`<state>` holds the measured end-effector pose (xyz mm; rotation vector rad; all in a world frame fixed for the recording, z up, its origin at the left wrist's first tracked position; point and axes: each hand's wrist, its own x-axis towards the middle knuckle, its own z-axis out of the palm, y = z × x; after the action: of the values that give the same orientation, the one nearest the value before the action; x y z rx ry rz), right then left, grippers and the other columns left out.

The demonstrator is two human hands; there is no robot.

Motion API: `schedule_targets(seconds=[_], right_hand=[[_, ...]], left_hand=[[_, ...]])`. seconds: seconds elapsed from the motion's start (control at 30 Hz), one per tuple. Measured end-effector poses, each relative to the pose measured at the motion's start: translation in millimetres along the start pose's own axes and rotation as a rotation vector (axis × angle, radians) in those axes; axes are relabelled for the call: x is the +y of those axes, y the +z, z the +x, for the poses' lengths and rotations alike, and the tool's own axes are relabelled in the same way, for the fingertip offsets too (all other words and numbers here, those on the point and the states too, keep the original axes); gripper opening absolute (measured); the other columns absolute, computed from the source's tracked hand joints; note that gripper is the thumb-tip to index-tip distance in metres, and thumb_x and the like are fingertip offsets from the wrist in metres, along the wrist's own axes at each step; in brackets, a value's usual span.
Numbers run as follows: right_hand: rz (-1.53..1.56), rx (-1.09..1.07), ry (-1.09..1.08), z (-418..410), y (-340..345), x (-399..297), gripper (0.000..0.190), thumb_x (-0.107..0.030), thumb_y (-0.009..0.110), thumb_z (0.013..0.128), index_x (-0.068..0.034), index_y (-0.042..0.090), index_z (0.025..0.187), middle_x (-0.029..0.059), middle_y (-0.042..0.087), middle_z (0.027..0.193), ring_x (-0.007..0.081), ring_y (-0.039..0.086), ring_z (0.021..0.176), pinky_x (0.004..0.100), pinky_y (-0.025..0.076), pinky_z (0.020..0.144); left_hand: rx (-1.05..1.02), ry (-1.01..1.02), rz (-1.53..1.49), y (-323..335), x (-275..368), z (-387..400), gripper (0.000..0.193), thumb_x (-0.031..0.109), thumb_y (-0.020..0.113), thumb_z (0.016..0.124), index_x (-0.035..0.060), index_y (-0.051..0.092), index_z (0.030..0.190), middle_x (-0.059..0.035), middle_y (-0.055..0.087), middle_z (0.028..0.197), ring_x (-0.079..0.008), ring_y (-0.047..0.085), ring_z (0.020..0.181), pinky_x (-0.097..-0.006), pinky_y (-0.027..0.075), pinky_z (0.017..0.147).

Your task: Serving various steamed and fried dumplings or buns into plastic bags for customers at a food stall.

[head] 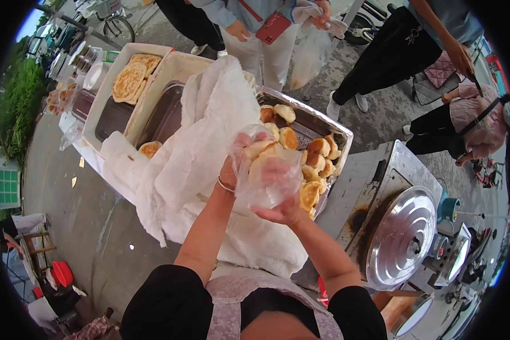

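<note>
My left hand (233, 163), with a bracelet at its wrist, holds the left side of a clear plastic bag (280, 176). Pale browned buns (259, 153) show in or right behind the bag; the film blurs which. My right hand (280, 195) grips the bag from the right and below, its fingers partly seen through the film. Both hands are over the near left part of a foil-edged tray (344, 132), where several browned buns (318, 146) lie in a heap. A thick white cloth (212, 110) is bunched to the left of the bag.
Foam boxes (170, 57) stand at the left, with flatbreads (129, 80) in one. A round metal lid (401, 238) covers a griddle on a stained metal stand (382, 170) at the right. People stand across the tray, one with a red phone case (273, 28) on a strap.
</note>
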<state>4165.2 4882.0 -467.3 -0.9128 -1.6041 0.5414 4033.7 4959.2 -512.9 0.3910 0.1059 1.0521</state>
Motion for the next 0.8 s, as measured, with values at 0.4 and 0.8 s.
schedule_targets(seconds=[0.4, 0.8], right_hand=[[0.66, 0.353, 0.901, -75, 52, -6, 0.024, 0.008, 0.048, 0.081, -0.009, 0.051, 0.098, 0.004, 0.061, 0.088, 0.0144, 0.059, 0.078, 0.0313, 0.048, 0.071], [1.028, 0.518, 1.038, -106, 20, -31, 0.029, -0.001, 0.052, 0.081, -0.005, 0.052, 0.11, 0.0004, 0.055, 0.081, 0.0123, 0.053, 0.07, 0.0292, 0.047, 0.065]], left_hand=[[0.53, -0.121, 0.443, -58, 86, -108, 0.013, -0.003, 0.052, 0.076, 0.0039, 0.056, 0.087, -0.0062, 0.061, 0.095, -0.016, 0.06, 0.084, -0.0338, 0.049, 0.086], [0.556, -0.054, 0.819, 20, 140, -105, 0.022, 0.02, 0.048, 0.092, 0.0104, 0.053, 0.073, 0.0034, 0.048, 0.063, -0.0054, 0.046, 0.056, -0.024, 0.047, 0.059]])
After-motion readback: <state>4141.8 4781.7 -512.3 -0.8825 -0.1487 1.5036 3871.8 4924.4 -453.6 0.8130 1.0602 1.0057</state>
